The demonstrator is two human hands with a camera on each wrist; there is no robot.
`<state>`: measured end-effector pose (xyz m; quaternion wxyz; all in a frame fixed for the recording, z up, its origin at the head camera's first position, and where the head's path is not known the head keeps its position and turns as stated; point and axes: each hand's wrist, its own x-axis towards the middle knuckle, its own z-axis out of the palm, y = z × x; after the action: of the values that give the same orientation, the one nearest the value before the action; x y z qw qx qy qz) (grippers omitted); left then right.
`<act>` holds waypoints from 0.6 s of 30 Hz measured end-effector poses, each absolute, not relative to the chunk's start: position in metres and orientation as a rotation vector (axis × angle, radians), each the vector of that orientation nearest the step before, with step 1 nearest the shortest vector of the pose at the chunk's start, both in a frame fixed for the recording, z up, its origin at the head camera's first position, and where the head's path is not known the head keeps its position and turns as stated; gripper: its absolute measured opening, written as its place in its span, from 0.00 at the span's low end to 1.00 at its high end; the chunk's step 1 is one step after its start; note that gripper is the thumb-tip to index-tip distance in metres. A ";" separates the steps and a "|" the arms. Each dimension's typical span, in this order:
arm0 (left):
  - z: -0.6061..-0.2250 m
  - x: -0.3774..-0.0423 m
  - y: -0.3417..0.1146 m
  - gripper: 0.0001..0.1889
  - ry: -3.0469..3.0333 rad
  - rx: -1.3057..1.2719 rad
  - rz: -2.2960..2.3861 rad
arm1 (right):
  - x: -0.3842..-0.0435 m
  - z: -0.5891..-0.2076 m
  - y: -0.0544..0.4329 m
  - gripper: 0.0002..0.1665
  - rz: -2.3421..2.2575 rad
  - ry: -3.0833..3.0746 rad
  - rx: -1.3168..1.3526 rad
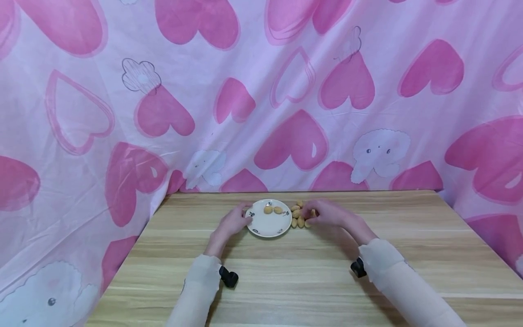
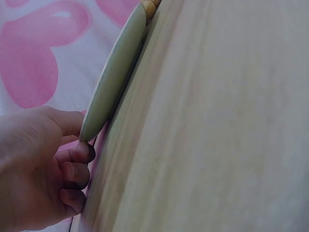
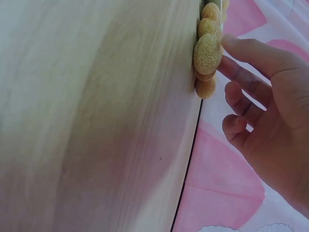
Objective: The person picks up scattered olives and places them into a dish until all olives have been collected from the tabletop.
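A round white plate (image 1: 269,225) with small dark floral marks lies near the table's far edge. On its upper part sit two tan, rough-shelled walnuts (image 1: 268,210). My left hand (image 1: 237,219) grips the plate's left rim; in the left wrist view the thumb is over the edge and curled fingers are underneath. Right of the plate lies a pile of several walnuts (image 1: 301,222). Over that pile is my right hand (image 1: 327,213), its thumb and index fingertips at the upper side of a walnut (image 3: 207,54). No firm pinch shows there, and its other fingers bend loosely.
The wooden table (image 1: 286,281) reaches back to a pink heart-patterned cloth (image 1: 294,136) hanging close behind the plate and pile. More cloth hangs on both sides. Small black devices (image 1: 229,277) are strapped at both wrists.
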<state>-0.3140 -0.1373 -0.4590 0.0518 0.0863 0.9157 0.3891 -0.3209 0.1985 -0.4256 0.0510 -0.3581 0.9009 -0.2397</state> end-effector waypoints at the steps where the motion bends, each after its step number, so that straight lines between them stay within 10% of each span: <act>1: -0.459 -0.314 -0.137 0.29 2.784 0.261 1.187 | -0.321 -0.426 0.198 0.10 -0.727 2.741 -1.093; 18: -0.460 -0.314 -0.138 0.29 2.797 0.285 1.182 | -0.318 -0.435 0.208 0.16 -0.709 2.740 -0.940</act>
<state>-0.3140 -0.1377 -0.4601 0.0459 0.0935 0.9161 0.3873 -0.3176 0.2078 -0.4350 0.0795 -0.3141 0.9159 -0.2370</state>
